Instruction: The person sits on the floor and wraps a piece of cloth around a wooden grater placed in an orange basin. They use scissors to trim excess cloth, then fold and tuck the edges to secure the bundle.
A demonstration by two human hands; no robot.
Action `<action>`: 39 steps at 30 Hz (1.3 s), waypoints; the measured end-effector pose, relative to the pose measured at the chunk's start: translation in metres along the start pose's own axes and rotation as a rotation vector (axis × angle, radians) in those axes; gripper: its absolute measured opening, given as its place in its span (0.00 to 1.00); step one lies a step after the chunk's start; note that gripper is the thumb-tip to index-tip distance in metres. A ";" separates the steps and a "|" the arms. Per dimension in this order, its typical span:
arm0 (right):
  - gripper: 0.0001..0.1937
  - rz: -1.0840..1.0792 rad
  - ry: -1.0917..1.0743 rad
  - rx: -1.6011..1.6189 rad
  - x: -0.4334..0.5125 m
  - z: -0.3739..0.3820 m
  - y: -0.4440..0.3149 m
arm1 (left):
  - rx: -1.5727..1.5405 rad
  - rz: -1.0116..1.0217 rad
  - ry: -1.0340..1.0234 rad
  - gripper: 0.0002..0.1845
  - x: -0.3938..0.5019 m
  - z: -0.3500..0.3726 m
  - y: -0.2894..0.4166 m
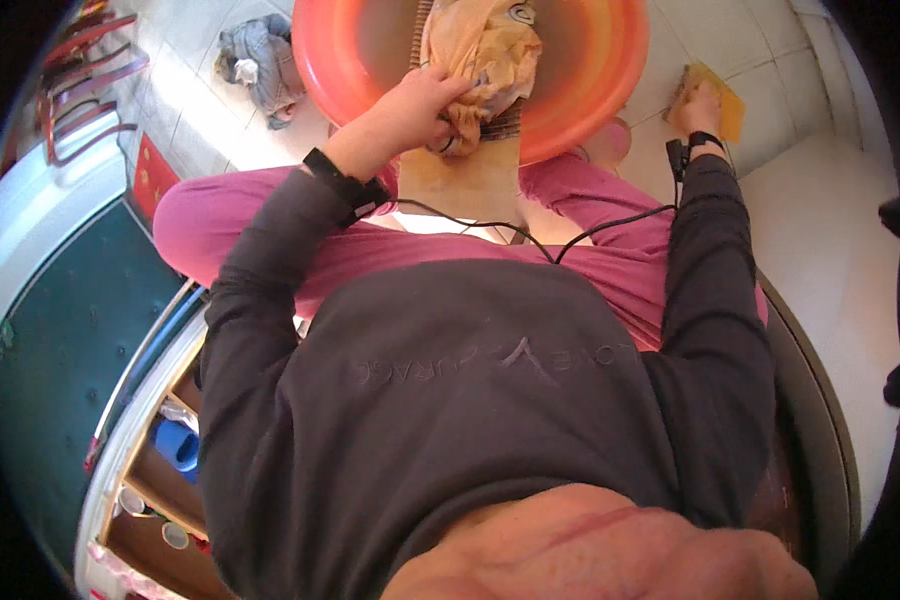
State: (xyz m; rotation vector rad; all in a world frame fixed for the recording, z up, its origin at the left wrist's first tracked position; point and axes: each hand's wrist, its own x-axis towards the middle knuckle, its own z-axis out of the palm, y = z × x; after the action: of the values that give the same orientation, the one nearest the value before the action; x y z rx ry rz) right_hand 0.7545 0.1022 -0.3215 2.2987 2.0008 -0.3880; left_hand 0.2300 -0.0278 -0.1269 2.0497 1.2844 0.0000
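Observation:
An orange-tan cloth garment (487,52) lies bunched on a ribbed wooden washboard (457,176). The washboard leans in a round orange plastic basin (615,82), its plain lower end toward my lap. My left hand (435,105) grips the near end of the garment, fingers curled into the fabric. Off to the right, my right hand (701,109) is down near the floor, closed on what looks like a scrubbing brush (676,101) with bristles at its left side. A yellow flat piece (729,112) shows beside that hand; whether it belongs to the brush I cannot tell.
A grey-blue bundle of cloth (262,64) lies on the tiled floor (195,97) left of the basin. A black cable (487,223) runs between my wristbands across my lap. At the left stand a dark green panel (97,322) and shelves holding a blue container (176,446).

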 end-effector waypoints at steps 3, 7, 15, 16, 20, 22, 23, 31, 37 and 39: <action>0.24 0.025 -0.095 0.011 -0.008 -0.014 -0.008 | -0.121 -0.055 0.194 0.31 0.001 -0.016 -0.002; 0.24 0.242 -0.074 -0.028 -0.002 -0.037 -0.010 | -0.285 0.006 0.397 0.26 -0.014 -0.023 0.002; 0.17 -0.419 0.640 0.736 0.044 -0.084 -0.144 | -0.224 -0.066 0.141 0.23 -0.035 -0.007 -0.015; 0.17 -0.534 0.561 0.714 0.025 -0.092 -0.180 | -0.193 -0.031 0.125 0.23 -0.035 -0.007 -0.017; 0.17 -0.966 0.031 0.383 -0.094 -0.071 -0.307 | -0.111 -0.065 0.034 0.23 -0.038 -0.001 -0.018; 0.17 -1.287 -0.017 0.077 -0.118 -0.048 -0.337 | -0.114 -0.022 0.053 0.22 -0.042 0.004 -0.016; 0.17 -1.387 0.020 -0.008 -0.109 -0.042 -0.342 | -0.127 -0.052 0.054 0.20 -0.044 0.007 -0.016; 0.16 -1.121 0.005 0.210 -0.107 -0.026 -0.352 | -0.133 -0.095 0.067 0.13 -0.045 0.027 -0.010; 0.18 -0.887 -0.201 -0.068 -0.056 -0.057 -0.386 | -0.113 -0.099 0.032 0.15 -0.045 0.021 -0.008; 0.19 -0.733 -0.404 -0.022 -0.054 -0.049 -0.398 | -0.106 -0.115 -0.006 0.16 -0.043 0.019 -0.007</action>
State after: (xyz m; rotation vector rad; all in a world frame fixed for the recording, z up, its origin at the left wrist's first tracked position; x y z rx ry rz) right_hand 0.3645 0.1203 -0.2169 1.2441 2.4958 -0.7800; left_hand 0.2091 -0.0708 -0.1298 1.8829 1.3680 0.0098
